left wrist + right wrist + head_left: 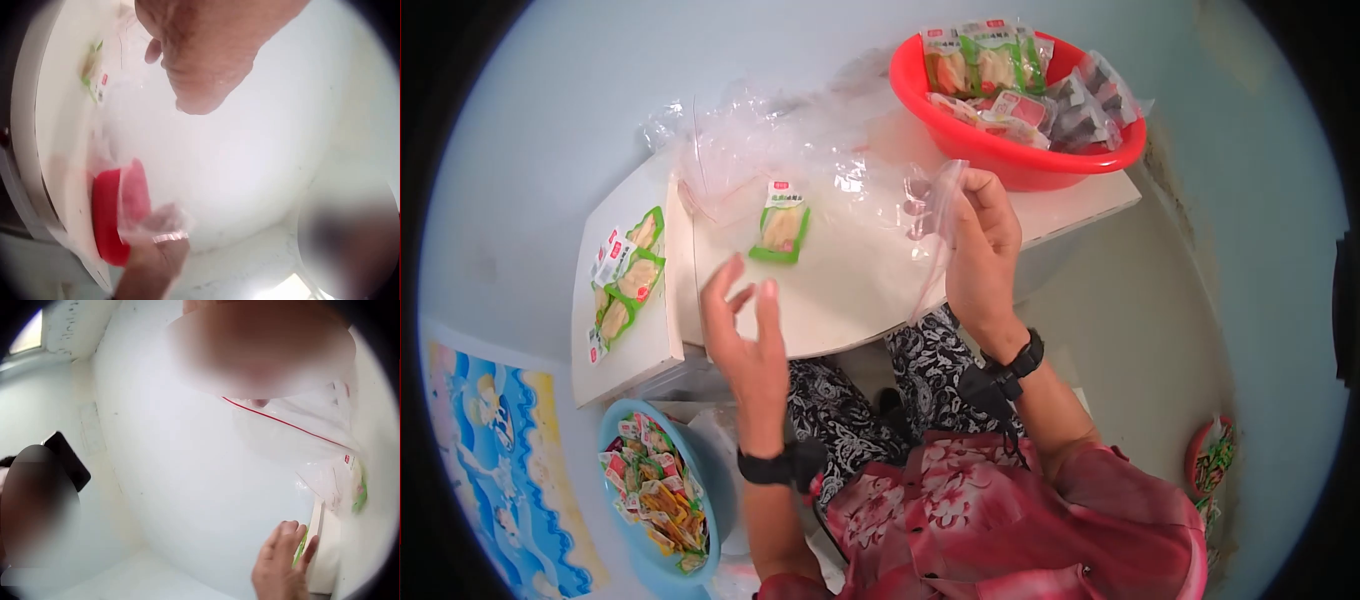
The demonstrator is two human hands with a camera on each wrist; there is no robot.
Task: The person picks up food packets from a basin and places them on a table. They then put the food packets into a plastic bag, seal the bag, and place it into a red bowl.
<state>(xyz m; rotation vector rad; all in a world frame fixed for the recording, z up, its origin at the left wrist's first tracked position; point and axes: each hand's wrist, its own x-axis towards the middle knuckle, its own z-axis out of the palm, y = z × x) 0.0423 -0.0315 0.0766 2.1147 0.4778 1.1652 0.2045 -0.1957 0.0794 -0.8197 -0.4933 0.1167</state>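
My right hand (988, 245) pinches a clear plastic bag (932, 245) near its top, over the right side of the white table. A red line runs along the edge of this bag (303, 428) in the right wrist view. To the left, my left hand (750, 345) is raised near the table's front edge, fingers loosely bent and apart, holding nothing. Just beyond it lies a green-and-white snack packet (782, 232) with pale food showing through. A heap of clear plastic bags (725, 165) spreads behind that packet.
A red basin (1010, 160) filled with packets stands at the back right. Several green packets (632, 275) lie on the white side surface (655, 335) at left. Below it, a blue basin (712, 500) holds mixed packets. The wall (730, 45) borders the table's back.
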